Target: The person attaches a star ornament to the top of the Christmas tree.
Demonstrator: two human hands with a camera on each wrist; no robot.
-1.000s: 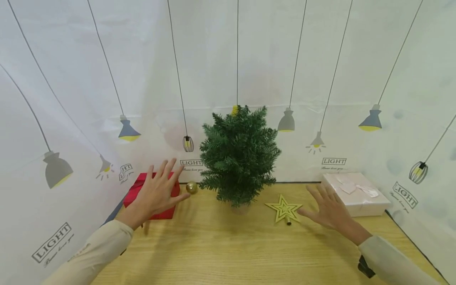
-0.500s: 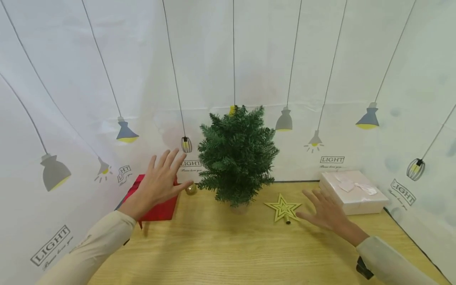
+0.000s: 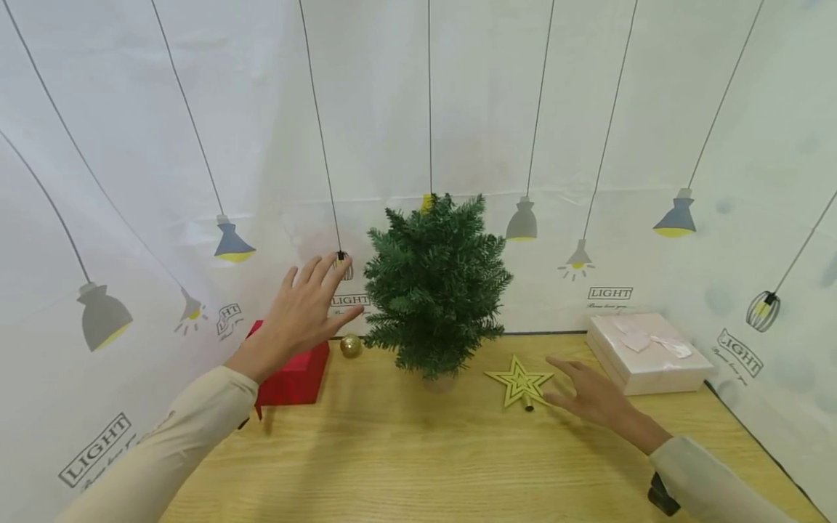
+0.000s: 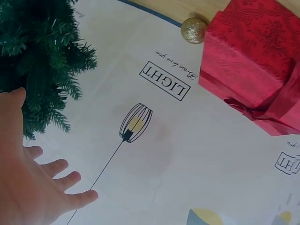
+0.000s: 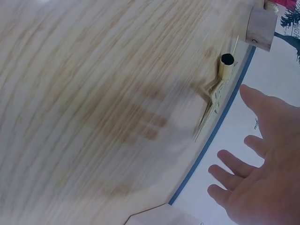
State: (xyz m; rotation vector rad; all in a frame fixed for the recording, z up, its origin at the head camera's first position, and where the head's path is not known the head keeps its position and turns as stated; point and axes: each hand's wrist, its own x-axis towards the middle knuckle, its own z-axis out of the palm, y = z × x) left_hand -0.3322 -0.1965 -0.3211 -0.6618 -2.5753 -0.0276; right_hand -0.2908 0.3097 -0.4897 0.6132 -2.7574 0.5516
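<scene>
A small green artificial Christmas tree (image 3: 437,283) stands on a short wooden base (image 5: 260,29) at the back of the table. My left hand (image 3: 297,312) hovers to the tree's left with fingers spread and nothing held; in the left wrist view its thumb overlaps the branches. A yellow-gold star tree topper (image 3: 521,381) lies flat to the right of the tree, its socket toward me. Just right of it my right hand (image 3: 588,392) is held over the table, fingers extended, thumb near the star's edge. In the right wrist view this hand (image 5: 272,164) holds nothing.
Behind the left forearm sits a red gift box (image 3: 301,374) with a ribbon, and a gold glitter ball (image 3: 351,346) lies beside it. A pale pink gift box (image 3: 650,352) with a bow stands at right. White lamp-printed sheeting (image 3: 379,94) borders the wooden table (image 3: 445,472).
My left hand has moved up and right, closer to the tree, uncovering the gold ball. The right hand has turned slightly and shifted a little left toward the star.
</scene>
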